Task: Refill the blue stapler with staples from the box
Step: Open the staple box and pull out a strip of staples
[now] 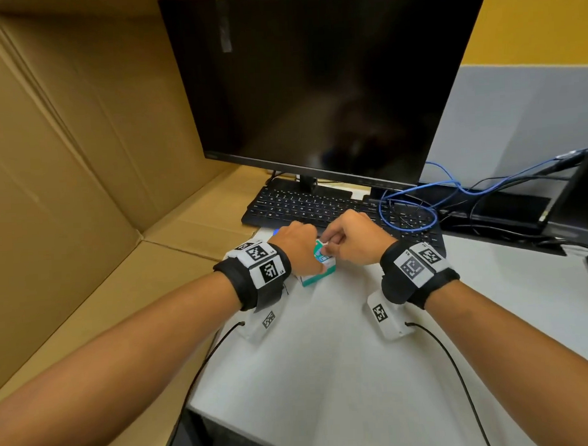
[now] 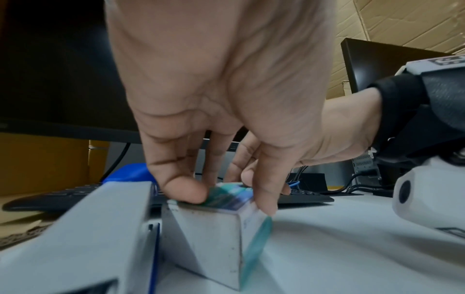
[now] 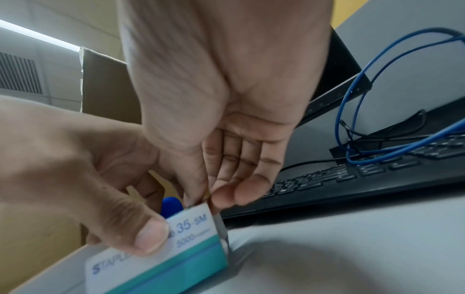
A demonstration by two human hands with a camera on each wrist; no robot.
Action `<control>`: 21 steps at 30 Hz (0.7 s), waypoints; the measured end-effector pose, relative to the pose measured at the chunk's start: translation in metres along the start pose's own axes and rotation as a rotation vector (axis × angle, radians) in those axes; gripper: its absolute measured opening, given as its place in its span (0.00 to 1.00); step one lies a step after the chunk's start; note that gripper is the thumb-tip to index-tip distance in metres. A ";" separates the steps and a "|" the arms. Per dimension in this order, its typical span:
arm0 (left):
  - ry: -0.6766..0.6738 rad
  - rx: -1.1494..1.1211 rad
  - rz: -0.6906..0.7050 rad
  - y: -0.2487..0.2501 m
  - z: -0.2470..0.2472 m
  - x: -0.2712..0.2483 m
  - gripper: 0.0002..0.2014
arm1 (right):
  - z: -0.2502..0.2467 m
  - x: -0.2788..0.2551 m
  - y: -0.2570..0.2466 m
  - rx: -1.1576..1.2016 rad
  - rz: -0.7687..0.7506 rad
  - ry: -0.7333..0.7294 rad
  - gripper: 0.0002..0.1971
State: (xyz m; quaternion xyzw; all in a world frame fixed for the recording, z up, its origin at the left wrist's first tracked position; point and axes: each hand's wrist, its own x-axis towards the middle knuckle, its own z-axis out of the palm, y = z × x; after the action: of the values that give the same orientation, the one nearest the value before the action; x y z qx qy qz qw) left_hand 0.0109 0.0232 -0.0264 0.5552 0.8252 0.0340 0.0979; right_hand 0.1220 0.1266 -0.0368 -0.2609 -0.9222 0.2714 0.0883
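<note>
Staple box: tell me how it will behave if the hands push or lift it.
The staple box is printed 5000, so probably heavy for its size. Squat with flat sides, it should slide rather than roll. The left hand grips it while the right hand works its end, so contents may spill once open.

White desk (image 1: pixel 324 372); dark monitor (image 1: pixel 314 88), black keyboard (image 1: pixel 302 206); cardboard sheets (image 1: pixel 66 147) left; yellow wall (image 1: pixel 529 21).

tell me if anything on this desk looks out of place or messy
One oddity: a loose blue cable loops over the right end of the keyboard, lying across its keys. The staple box sits upright, held by both hands, nothing spilled.
</note>
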 end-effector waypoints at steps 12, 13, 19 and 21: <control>-0.049 -0.394 0.098 -0.015 -0.009 -0.028 0.28 | -0.016 -0.034 -0.027 -0.008 -0.183 0.027 0.07; -0.062 -0.390 0.120 -0.017 -0.009 -0.031 0.26 | -0.016 -0.036 -0.027 -0.020 -0.201 0.010 0.07; -0.007 -0.252 0.174 -0.025 0.003 -0.040 0.24 | -0.016 -0.050 -0.029 -0.076 -0.253 -0.054 0.06; 0.005 -0.301 0.168 -0.024 0.006 -0.043 0.23 | -0.018 -0.051 -0.028 -0.105 -0.245 0.000 0.07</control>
State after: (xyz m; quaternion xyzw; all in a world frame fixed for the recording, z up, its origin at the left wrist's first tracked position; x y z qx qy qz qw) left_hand 0.0060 -0.0256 -0.0305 0.6013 0.7616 0.1667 0.1747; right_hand 0.1590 0.0877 -0.0079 -0.1505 -0.9601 0.2100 0.1072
